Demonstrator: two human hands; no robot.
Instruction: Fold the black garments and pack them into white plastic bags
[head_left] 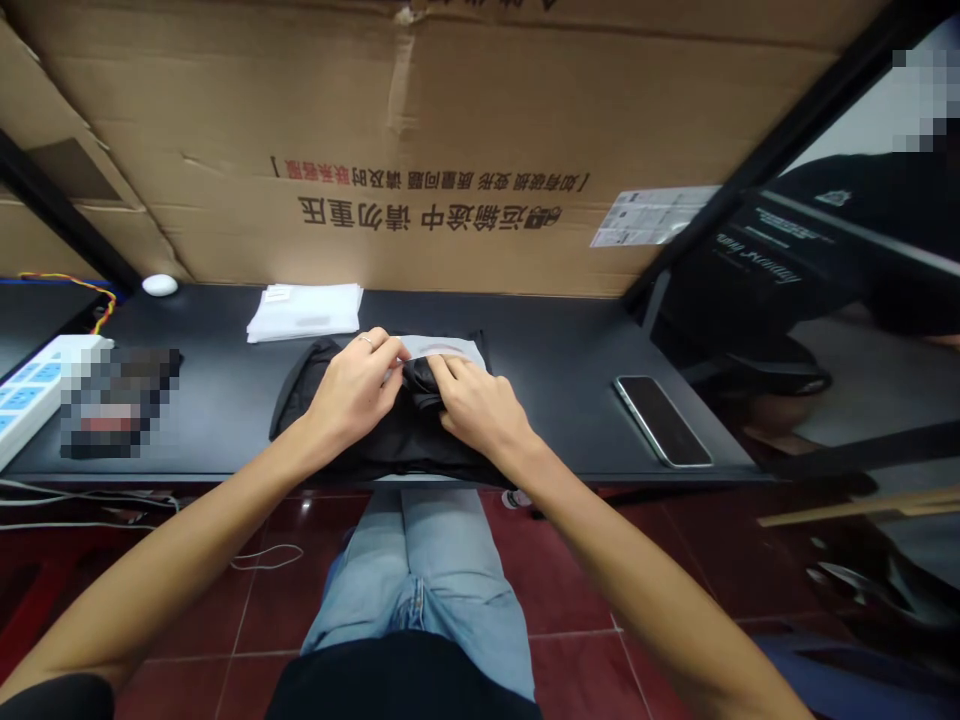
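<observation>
Left hand (352, 392) pinching pale grey fabric (442, 350) on bunched black garment (375, 445), right hand (476, 405) clenching its gathered fold, garment lying at near edge of black desk (555, 340), white folded stack (304, 312) behind, smartphone (661, 421) to right.

garment (382, 455): matt black cloth | desktop (555, 340): smooth matt black | carton (450, 100): rough cardboard

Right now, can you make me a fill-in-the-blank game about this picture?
The left hand wears a ____ on one finger. The right hand rests on ____ cloth. The phone lies on the desk to the ____ of the hands.

Missing words: ring; black; right.
</observation>
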